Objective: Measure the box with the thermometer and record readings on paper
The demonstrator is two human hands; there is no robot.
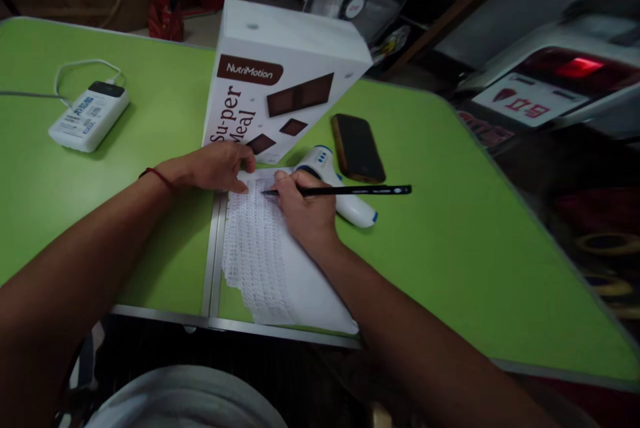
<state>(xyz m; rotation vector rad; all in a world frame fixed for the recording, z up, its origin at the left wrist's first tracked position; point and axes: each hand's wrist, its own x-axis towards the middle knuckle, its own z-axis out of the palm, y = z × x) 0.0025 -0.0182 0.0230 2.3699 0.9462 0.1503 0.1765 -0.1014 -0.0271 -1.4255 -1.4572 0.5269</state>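
Black pen [373, 190], centre of frame, pinched near its tip by the fingers of the right hand [311, 215]. Likely light, stiff, smooth-barrelled; best held low, close to the point. Left hand [215, 167]: thumb and forefinger spread at the top of the handwritten sheet [263, 261]; pressure, can't tell. Sheet looks thin, limp, easily creased; steady it flat by the margins. Its lower edge lies near the tabletop [450, 261] rim, bottom centre. White box [290, 41] bounds upper centre; white handheld device [356, 210] and phone [359, 148] crowd right of centre. More room farther right.
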